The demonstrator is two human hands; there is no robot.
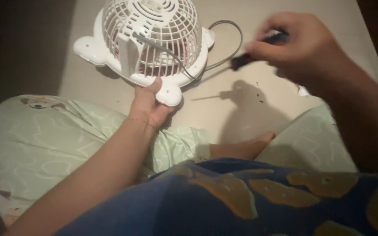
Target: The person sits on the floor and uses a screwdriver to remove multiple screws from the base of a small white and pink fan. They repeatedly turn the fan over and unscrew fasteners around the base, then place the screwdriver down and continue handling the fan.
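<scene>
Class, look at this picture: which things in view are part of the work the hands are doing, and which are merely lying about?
In the work:
- white fan, face down on the floor
- left hand, gripping the fan's foot
- right hand, holding the screwdriver
- grey cord, attached to the fan

Lying about:
- dark specks on the floor
- white scrap beneath the right hand

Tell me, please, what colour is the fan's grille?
White, seen in the head view: the fan's grille is white, matching its base.
</scene>
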